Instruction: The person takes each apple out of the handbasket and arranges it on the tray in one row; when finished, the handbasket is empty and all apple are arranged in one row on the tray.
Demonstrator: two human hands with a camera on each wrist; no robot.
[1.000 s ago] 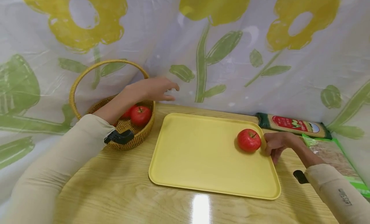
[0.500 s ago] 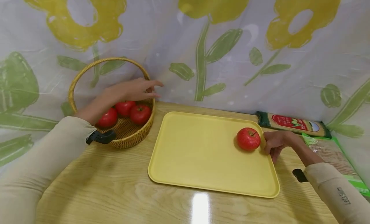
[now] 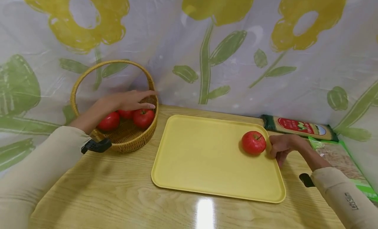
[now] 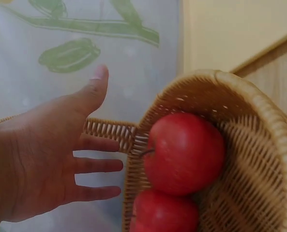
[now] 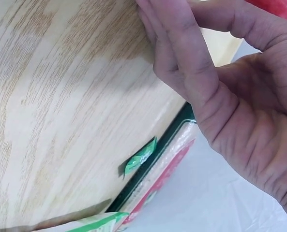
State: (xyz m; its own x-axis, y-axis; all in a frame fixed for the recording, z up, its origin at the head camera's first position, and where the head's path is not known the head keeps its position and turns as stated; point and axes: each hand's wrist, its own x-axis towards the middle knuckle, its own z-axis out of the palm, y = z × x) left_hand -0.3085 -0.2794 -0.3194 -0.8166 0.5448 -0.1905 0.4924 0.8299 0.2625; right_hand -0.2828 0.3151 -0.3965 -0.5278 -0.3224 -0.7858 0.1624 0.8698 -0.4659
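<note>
My left hand (image 3: 128,100) is over the wicker basket (image 3: 137,144), fingers extended and thumb spread, holding nothing. Beneath and beside it lie red apples (image 3: 143,118); parts of them are hidden by the hand in the head view. In the left wrist view, two apples (image 4: 184,152) rest against the basket wall, just beyond my fingertips. My right hand (image 3: 284,146) grips the right rim of the yellow tray (image 3: 206,156) with curled fingers. On that tray, close to this hand, sits a single red apple (image 3: 253,142).
A long green-ended package (image 3: 301,127) lies behind the right hand, along the curtain. Next to it is a clear bag with green edges (image 3: 339,160). The basket's tall handle (image 3: 110,62) arches over the left hand. A flower-patterned curtain (image 3: 165,41) closes off the back.
My left hand has moved left and lower, from beyond the basket's right side to just above the apples inside. The right hand stays at the tray's rim.
</note>
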